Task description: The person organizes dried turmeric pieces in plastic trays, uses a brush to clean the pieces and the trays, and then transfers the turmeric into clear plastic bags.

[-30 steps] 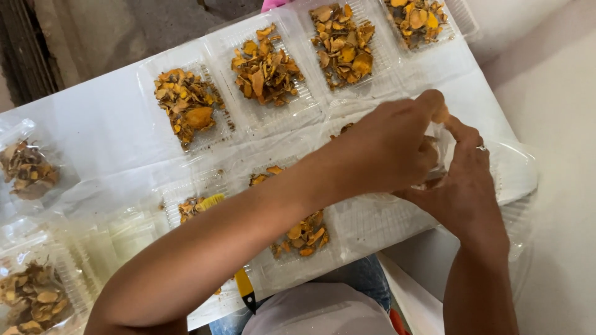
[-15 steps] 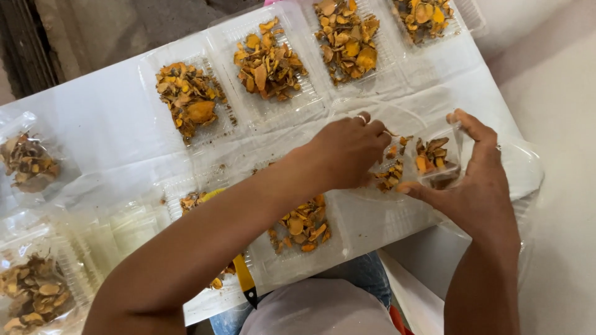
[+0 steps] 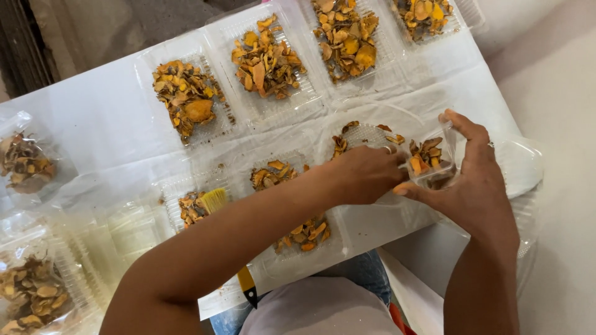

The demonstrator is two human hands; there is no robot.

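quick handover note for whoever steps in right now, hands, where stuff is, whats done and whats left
Left hand: reaches across, fingers at the small clear tub of orange dried slices.
Right hand: cups that tub from the outer side.
Done: four open trays along the far edge are filled.
Left: near trays hold only a few slices; a brush lies in one.

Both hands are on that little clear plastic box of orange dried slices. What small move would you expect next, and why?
Probably pressing the lid down. The right hand cups the small clear plastic box of orange dried slices from the outside, thumb and finger at its edges, while the left hand rests its fingertips on the near rim. The box sits raised over the white table cover, seemingly not closed.
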